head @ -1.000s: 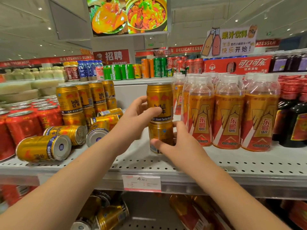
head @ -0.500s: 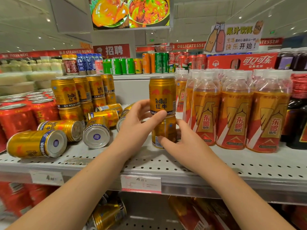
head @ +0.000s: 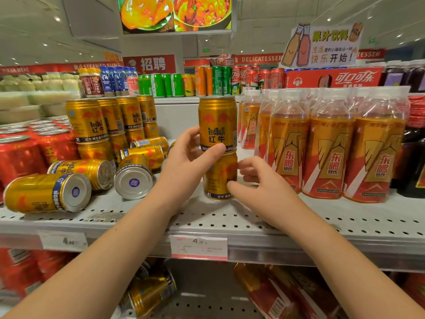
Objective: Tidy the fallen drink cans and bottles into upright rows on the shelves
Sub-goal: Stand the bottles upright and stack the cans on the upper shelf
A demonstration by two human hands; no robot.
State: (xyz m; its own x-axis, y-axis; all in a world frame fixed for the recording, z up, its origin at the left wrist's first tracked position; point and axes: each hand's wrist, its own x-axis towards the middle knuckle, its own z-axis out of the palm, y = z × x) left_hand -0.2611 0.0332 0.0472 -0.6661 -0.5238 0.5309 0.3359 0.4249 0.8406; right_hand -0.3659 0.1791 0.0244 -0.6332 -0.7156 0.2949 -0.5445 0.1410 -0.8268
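Two gold Red Bull cans stand stacked at the middle of the shelf [head: 230, 221]. My left hand [head: 184, 162] grips the upper can [head: 217, 120], its thumb lying across the can's bottom edge. My right hand [head: 264, 187] curls round the lower can [head: 218, 173], thumb in front and fingers at its right side. Several gold cans lie on their sides to the left: one at the front [head: 46, 194], one behind it [head: 82, 169], one end-on [head: 133, 178].
Upright stacked gold cans [head: 86, 120] and red cans [head: 20, 155] fill the left. Orange drink bottles [head: 326, 153] stand in rows close to the stack's right, dark bottles [head: 414, 157] beyond. Fallen cans [head: 149, 293] and bottles [head: 276, 293] lie on the shelf below.
Both hands stayed on the two-can stack. The upper can was turned so its label faces me. My right fingers have loosened around the lower can.
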